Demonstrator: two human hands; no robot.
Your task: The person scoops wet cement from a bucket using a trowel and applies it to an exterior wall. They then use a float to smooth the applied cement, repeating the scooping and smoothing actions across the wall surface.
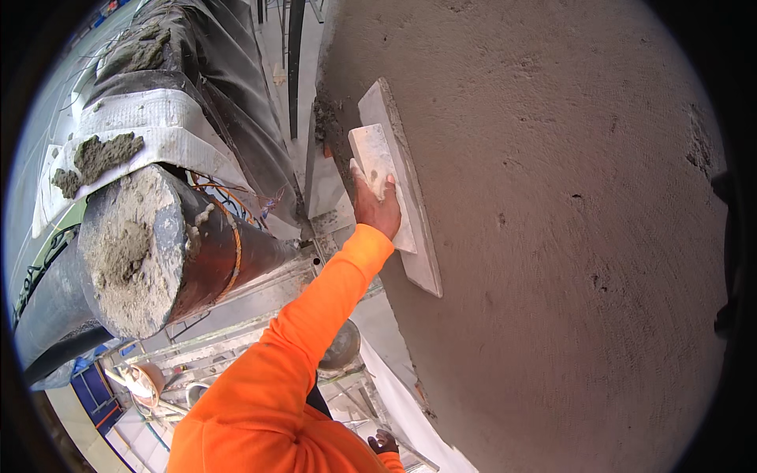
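Note:
My left hand (pixel 377 206), at the end of an orange sleeve, is closed around the block-like handle of a long plastering float (pixel 420 229). The float's pale, worn board stands lengthwise along the grey, freshly rendered wall (pixel 552 236), close to its left edge. Its face toward the wall is hidden. Far lower, at the bottom of the view, my right hand (pixel 384 443) shows small and dark beside the wall's lower edge. Its fingers look apart and slightly bent, and no object shows in them.
On the left, a thick dark pipe (pixel 264 256) has a mortar-smeared round end (pixel 130 252). White and dark sheeting (pixel 150 118) with mortar clumps drapes behind it. Below are scaffold rails, a bucket (pixel 144 382) and a round grey container (pixel 341 347).

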